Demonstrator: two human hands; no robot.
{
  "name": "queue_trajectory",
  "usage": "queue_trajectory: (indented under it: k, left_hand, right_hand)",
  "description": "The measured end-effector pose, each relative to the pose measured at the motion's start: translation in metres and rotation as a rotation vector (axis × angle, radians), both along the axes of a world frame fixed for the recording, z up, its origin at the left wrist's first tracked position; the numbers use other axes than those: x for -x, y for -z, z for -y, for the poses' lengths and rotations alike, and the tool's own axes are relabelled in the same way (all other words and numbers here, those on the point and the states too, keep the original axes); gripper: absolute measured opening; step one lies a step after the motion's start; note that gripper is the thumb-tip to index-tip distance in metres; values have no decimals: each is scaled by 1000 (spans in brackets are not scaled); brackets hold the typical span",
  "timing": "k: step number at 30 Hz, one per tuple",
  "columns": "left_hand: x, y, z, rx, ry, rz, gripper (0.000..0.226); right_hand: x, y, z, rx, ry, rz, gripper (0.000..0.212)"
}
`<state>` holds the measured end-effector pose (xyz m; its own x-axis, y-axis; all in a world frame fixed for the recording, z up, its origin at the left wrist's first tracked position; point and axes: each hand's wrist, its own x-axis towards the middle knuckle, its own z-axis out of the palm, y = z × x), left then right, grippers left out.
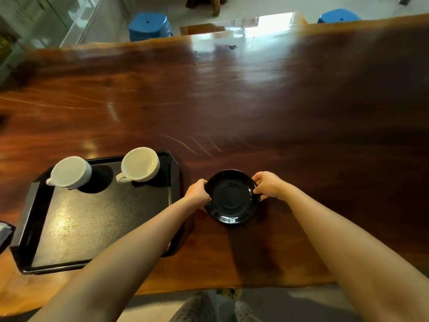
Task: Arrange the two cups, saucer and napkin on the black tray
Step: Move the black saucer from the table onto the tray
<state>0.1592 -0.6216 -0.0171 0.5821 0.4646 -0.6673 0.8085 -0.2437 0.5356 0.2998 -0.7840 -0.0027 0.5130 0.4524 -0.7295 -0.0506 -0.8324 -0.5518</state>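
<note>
A black tray [88,219] lies on the wooden table at the left. Two white cups stand along its far edge, one at the far-left corner [69,171] and one at the far-right corner [139,165], both with handles pointing toward me. To the right of the tray a black saucer [232,197] sits on the table. My left hand [197,190] grips its left rim and my right hand [269,184] grips its right rim. A pale object [4,233] at the left frame edge may be the napkin; it is mostly cut off.
The dark polished wooden table [255,101] stretches far ahead and to the right. Two blue stools [149,25] [337,16] stand beyond its far edge. The table's near edge runs just below my forearms, with floor beneath.
</note>
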Motion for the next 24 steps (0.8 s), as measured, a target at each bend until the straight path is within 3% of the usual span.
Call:
queue_trajectory:
  k: [10,24]
  left_hand:
    - [11,-38,-9,-42,-53,51,55]
    - [109,-67,-88,-155,-78,92,44]
  right_hand:
    - [3,-45,-16,-65,-71,80,31]
    - [83,-84,-110,-68,-260,162,29]
